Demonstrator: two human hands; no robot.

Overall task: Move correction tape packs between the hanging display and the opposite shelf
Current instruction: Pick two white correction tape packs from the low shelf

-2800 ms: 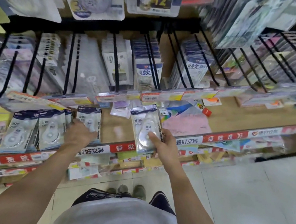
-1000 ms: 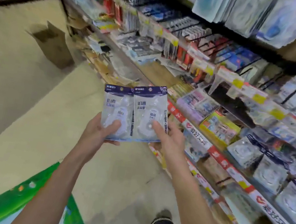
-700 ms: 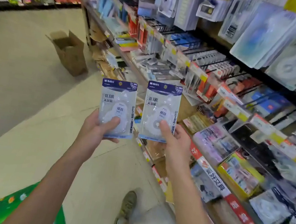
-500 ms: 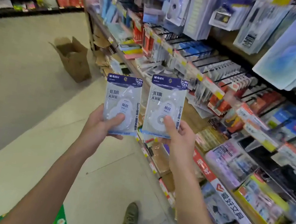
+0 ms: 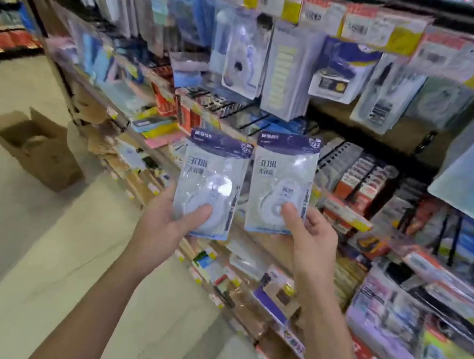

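The left hand grips one correction tape pack, thumb curled over its lower front, fingers hidden behind. The right hand pinches a second pack the same way. Both packs stand upright, just beside each other, in front of the hanging display. A cardboard box sits on the floor well left of the display.

Two clear correction tape packs with navy headers; brown cardboard box; beige floor.
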